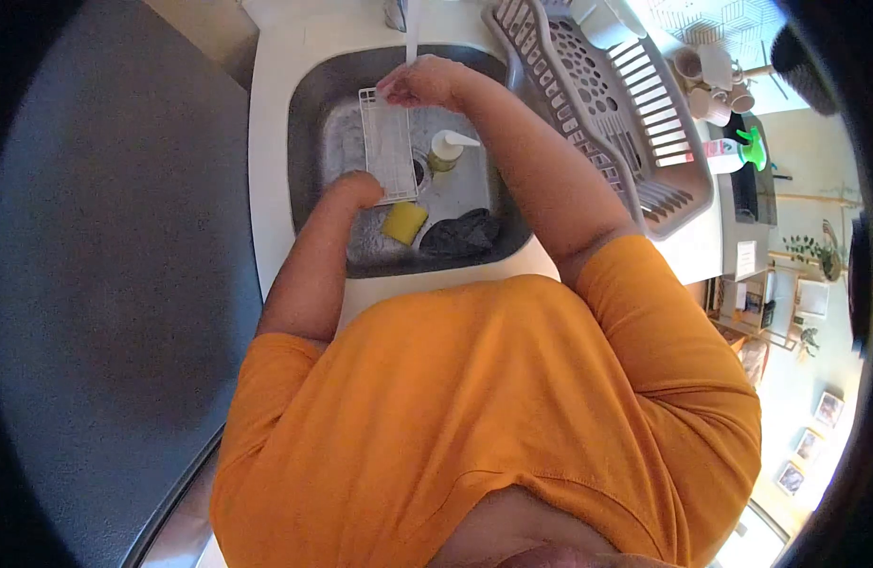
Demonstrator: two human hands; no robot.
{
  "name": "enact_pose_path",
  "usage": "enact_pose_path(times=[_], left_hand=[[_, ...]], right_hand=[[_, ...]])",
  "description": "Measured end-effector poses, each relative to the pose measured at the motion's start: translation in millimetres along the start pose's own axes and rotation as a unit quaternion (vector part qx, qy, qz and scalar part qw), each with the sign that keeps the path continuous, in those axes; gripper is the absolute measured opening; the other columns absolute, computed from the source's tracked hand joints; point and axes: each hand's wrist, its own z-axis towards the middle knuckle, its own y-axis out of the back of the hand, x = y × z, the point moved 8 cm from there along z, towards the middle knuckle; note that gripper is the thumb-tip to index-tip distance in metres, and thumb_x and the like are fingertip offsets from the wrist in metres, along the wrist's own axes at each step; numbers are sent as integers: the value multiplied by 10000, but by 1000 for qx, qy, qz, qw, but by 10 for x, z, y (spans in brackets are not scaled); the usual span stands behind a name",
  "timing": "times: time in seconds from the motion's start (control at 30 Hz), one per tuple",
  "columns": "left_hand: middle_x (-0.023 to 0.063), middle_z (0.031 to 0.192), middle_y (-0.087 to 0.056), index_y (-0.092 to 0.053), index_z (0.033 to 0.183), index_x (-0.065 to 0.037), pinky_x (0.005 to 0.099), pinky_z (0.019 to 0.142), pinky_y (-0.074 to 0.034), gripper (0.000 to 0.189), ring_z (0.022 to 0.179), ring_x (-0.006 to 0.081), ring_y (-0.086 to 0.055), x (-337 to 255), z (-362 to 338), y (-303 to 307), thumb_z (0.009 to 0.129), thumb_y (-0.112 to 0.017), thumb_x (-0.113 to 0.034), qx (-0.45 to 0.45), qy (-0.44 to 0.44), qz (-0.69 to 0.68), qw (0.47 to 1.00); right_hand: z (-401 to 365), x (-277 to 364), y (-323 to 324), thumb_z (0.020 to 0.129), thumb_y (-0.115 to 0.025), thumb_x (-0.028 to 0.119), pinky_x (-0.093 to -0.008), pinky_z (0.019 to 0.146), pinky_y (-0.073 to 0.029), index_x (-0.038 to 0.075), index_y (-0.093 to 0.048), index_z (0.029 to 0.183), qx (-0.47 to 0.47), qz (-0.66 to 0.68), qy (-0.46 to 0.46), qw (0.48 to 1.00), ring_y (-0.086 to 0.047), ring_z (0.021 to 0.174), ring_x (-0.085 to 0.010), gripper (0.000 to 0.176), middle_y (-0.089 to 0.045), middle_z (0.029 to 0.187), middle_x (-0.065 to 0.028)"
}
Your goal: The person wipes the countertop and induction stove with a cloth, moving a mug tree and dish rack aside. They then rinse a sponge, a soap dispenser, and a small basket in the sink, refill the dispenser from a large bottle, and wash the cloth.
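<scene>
A white wire rack point(389, 151), long and narrow, is held tilted over the sink point(309, 123). Its near end is in my left hand point(361, 189), whose fingers are partly hidden behind the wrist. At the far end, my right hand point(425, 83) has its fingers curled on the rack's top corner, beneath the stream of water point(412, 33). Just below the rack lies a yellow sponge point(404, 222). To the rack's right stands a pump bottle point(443, 151) with a white top, near the drain. A dark, crumpled cloth point(462, 234) rests at the sink's near right.
Right of the sink, a grey dish rack point(635, 185) holds cutlery and a white container point(602, 21). Beyond it are several mugs point(706, 71) and a spray bottle point(739, 151) with a green trigger. A dark grey panel point(124, 237) stands close on the left.
</scene>
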Motion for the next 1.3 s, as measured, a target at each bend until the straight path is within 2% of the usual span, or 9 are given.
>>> enact_pose_path(times=[0.13,0.33,0.47,0.57,0.7,0.9,0.97,1.1,1.3], left_hand=[[224,1024,-636,-685,939,-15,413,843,-486,289,952,363,-623,173,894,-346,822,-533,-231,-46,-61,95,992],[217,986,-643,-661,927,-29,454,804,-496,220,947,366,-622,-115,260,668,825,-494,-129,-282,-27,-13,959],[217,975,-643,-660,934,-31,458,805,-494,234,924,373,-625,-275,102,1076,839,-477,-142,-371,-107,-35,922],[208,953,-650,-670,933,-24,453,800,-497,235,898,370,-634,-342,115,1215,823,-490,-129,-391,-118,-50,911],[197,942,-655,-680,917,-21,445,796,-499,230,882,364,-639,-510,142,1284,805,-513,-134,-351,-124,1,928],[214,930,-650,-680,915,-32,446,828,-477,245,901,358,-627,-616,-33,1461,778,-527,-166,-305,-114,21,945],[182,935,-664,-684,942,-49,414,828,-481,260,905,332,-632,-603,-327,1661,793,-557,-220,-367,-159,-55,915],[159,956,-669,-686,972,-71,383,832,-482,282,911,308,-635,-585,-703,1871,796,-588,-267,-291,-141,-52,945],[152,990,-656,-689,999,-95,401,817,-483,261,898,315,-632,-745,-1792,2029,815,-565,-233,-438,-114,24,891]], right_hand=[[-106,32,-16,804,-638,147,-291,859,-496,110,-642,1107,77,356,-71,929,-629,941,-208,305,-646,1100,-58],[-11,34,-43,818,-626,145,-271,837,-484,92,-639,1103,-24,35,115,992,-627,927,-187,291,-648,1094,-36],[-81,70,-9,829,-624,147,-258,856,-475,63,-642,1091,61,196,-49,978,-604,966,-146,276,-635,1109,-48],[-79,-231,-51,825,-629,115,-226,836,-477,16,-624,1099,-24,419,-207,884,-591,943,-123,292,-628,1077,-74],[-11,-200,-35,837,-611,117,-218,832,-477,10,-616,1111,-32,411,-88,907,-594,932,-118,294,-629,1063,-76],[-201,-347,-220,746,-608,135,-311,649,-481,50,-687,1007,-41,601,-210,770,-611,740,-153,285,-685,927,-69],[-201,-378,-118,762,-625,189,-298,638,-475,21,-694,955,-32,352,-160,922,-603,731,-142,264,-681,893,-72],[-221,-523,-422,762,-637,233,-334,655,-480,15,-690,966,-37,446,-210,869,-610,722,-169,303,-681,879,-97],[-188,-539,-450,765,-625,261,-399,732,-497,37,-677,987,-29,161,-242,957,-654,857,-288,320,-662,980,-176]])
